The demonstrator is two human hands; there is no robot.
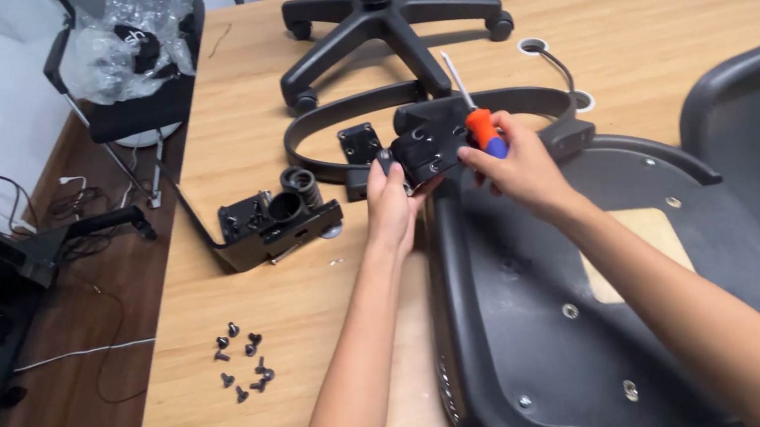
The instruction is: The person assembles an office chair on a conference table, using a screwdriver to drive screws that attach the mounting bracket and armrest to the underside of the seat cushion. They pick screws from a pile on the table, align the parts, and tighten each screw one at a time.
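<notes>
While the left hand grips the bracket against the seat, the right hand, fingers wrapped round the screwdriver, should keep it straight.

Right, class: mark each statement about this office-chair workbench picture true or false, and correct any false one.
1. The right hand holds an orange-handled screwdriver. True.
2. The left hand rests on the loose screws. False: it grips the black bracket; the screws lie apart, nearer the table edge.
3. The wheeled chair base stands on the wooden table. True.
4. The chair seat is red. False: it is black.
</notes>
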